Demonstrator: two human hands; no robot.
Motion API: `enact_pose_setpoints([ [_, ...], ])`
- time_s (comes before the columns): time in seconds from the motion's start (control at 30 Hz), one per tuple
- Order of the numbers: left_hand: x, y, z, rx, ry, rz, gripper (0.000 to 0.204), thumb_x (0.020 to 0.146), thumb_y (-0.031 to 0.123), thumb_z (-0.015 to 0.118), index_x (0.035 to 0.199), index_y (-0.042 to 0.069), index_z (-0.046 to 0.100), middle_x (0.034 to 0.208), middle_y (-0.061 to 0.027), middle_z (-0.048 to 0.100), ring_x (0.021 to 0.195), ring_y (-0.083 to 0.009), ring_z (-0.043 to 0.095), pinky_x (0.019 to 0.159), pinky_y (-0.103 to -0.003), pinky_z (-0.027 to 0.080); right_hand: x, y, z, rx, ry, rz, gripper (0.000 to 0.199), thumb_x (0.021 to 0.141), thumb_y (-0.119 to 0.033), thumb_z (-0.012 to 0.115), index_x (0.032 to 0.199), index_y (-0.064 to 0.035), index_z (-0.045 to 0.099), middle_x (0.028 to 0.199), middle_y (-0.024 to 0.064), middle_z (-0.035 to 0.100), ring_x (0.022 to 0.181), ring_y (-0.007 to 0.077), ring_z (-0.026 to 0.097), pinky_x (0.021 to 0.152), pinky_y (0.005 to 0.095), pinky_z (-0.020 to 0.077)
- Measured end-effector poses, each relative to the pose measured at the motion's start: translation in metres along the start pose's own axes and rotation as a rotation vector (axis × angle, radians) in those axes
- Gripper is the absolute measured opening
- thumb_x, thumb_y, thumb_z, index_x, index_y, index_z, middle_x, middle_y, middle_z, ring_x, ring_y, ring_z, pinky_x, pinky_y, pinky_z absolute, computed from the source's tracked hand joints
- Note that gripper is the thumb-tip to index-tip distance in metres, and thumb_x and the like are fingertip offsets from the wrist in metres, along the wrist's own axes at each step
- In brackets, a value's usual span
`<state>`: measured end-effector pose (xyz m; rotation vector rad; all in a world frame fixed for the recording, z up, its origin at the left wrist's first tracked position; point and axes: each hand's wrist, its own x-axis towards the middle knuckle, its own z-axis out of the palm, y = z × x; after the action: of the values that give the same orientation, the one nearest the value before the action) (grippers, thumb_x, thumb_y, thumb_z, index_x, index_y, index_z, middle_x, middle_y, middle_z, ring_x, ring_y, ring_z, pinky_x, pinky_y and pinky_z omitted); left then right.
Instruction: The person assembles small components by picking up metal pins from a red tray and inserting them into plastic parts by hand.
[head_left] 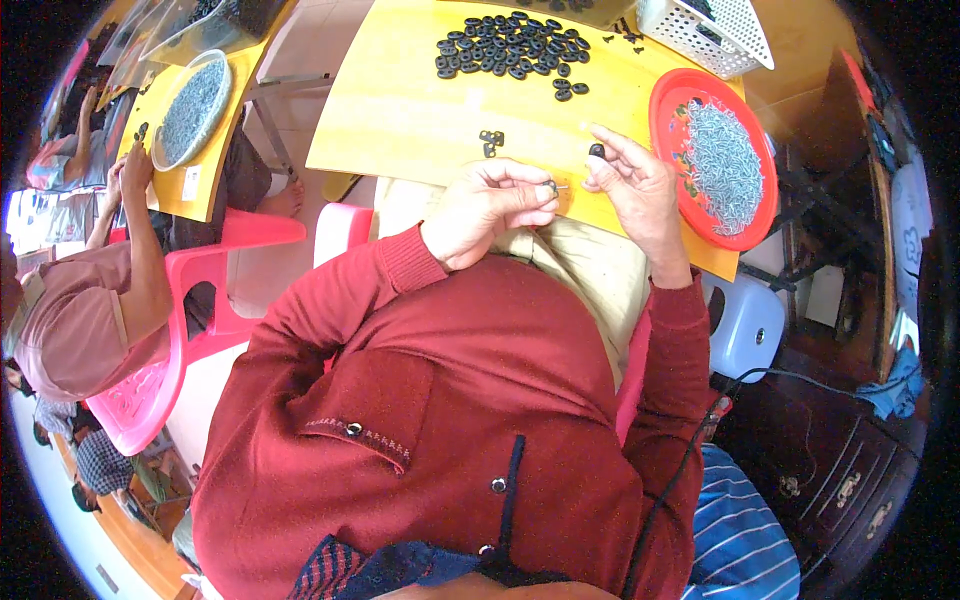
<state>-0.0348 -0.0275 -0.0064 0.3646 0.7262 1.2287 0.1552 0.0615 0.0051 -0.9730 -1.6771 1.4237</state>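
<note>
My left hand (490,205) pinches a small metal screw with a dark washer (551,186) at its fingertips, just above the near edge of the yellow table (400,110). My right hand (632,185) holds a small black rubber ring (597,151) between thumb and finger, a few centimetres from the screw. A pile of black rings (510,48) lies spread at the far middle of the table. A few assembled pieces (490,140) lie nearer to me. A red round tray (668,100) full of silver screws (722,165) sits just right of my right hand.
A white perforated basket (712,30) stands at the far right of the table. To my left, another person in a pink chair (200,290) works at a second yellow table (195,190) with a bowl of screws (192,105). A dark wooden cabinet (850,480) is on my right.
</note>
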Motion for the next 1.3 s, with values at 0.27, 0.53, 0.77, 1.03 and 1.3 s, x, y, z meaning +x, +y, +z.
enact_pose_setpoints([
  [0.27, 0.002, -0.003, -0.003, 0.012, -0.023, 0.007, 0.015, 0.085, 0.000, 0.062, 0.100, 0.001, 0.061, 0.094, -0.0127, 0.066, 0.085, -0.0212, 0.065, 0.079, -0.033, 0.056, -0.001, 0.004, -0.002, 0.021, -0.038, 0.028, 0.035, 0.086, -0.004, 0.062, 0.120, 0.0000, 0.057, 0.085, 0.0017, 0.060, 0.072, 0.0074, 0.057, 0.067, 0.0223, 0.0513],
  [0.53, 0.003, -0.003, -0.003, 0.039, -0.023, 0.007, 0.017, 0.085, 0.001, 0.062, 0.102, 0.001, 0.060, 0.094, -0.0118, 0.066, 0.086, -0.0206, 0.065, 0.080, -0.033, 0.055, -0.002, 0.004, -0.002, 0.044, -0.028, 0.031, 0.033, 0.085, -0.003, 0.062, 0.118, 0.0013, 0.058, 0.082, 0.0009, 0.059, 0.071, 0.0069, 0.057, 0.066, 0.0217, 0.0502],
  [0.77, 0.002, -0.003, -0.004, 0.041, -0.037, 0.014, 0.017, 0.085, 0.001, 0.061, 0.103, 0.002, 0.060, 0.094, -0.0116, 0.066, 0.087, -0.0204, 0.065, 0.080, -0.033, 0.055, -0.006, 0.006, 0.000, -0.019, -0.012, 0.028, 0.030, 0.085, -0.004, 0.062, 0.114, 0.0028, 0.059, 0.081, 0.0030, 0.061, 0.071, 0.0079, 0.059, 0.066, 0.0227, 0.0507],
  [1.03, 0.003, -0.003, -0.004, 0.022, -0.044, 0.015, 0.017, 0.086, 0.000, 0.061, 0.102, 0.002, 0.060, 0.095, -0.0122, 0.066, 0.087, -0.0206, 0.065, 0.080, -0.032, 0.056, -0.011, 0.006, 0.001, -0.058, -0.014, 0.010, 0.028, 0.085, -0.005, 0.061, 0.112, 0.0024, 0.060, 0.085, 0.0063, 0.064, 0.073, 0.0108, 0.061, 0.068, 0.0247, 0.0515],
  [1.3, 0.004, -0.002, -0.004, 0.024, -0.022, 0.005, 0.017, 0.086, 0.000, 0.060, 0.103, 0.001, 0.060, 0.094, -0.0126, 0.066, 0.087, -0.0210, 0.065, 0.080, -0.033, 0.056, -0.013, 0.001, -0.001, -0.253, 0.001, -0.074, 0.026, 0.086, -0.006, 0.060, 0.111, 0.0006, 0.060, 0.087, 0.0093, 0.063, 0.077, 0.0148, 0.062, 0.068, 0.0274, 0.0500],
])
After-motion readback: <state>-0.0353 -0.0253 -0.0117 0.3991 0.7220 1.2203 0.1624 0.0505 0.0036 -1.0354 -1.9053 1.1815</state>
